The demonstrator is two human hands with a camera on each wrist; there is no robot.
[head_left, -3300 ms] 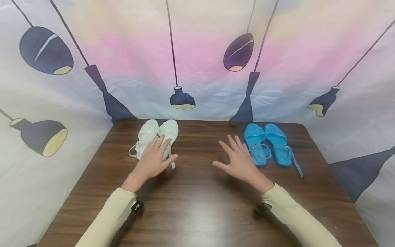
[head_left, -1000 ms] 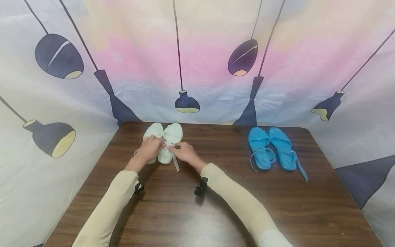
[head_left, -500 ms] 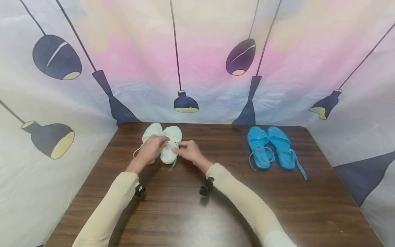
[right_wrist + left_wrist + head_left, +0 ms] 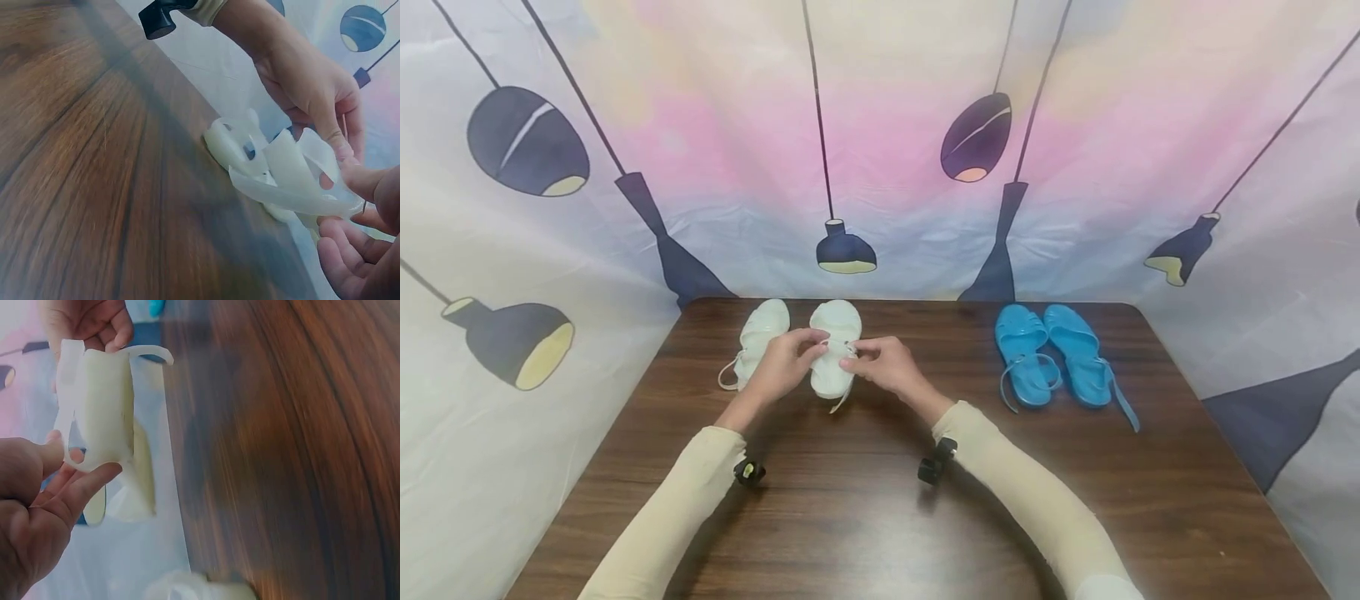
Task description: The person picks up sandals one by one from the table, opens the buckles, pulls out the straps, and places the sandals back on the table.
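Between my two hands is a white sandal, lifted off the table in the wrist views. My left hand pinches its ankle strap on one side, thumb against fingertips. On the opposite side, my right hand pinches the strap near the buckle. In the left wrist view the heel of the sandal faces the camera, with a loose strap end sticking out. The other white sandal lies on the table to the left, partly hidden behind my left hand.
A pair of blue sandals, one beside the other, lies at the table's back right with straps loose. Behind the brown wooden table hangs a cloth backdrop printed with lamps.
Both hands were spread open earlier, then came together at the right-hand white sandal and gripped its strap. That sandal has since moved right, away from its mate.
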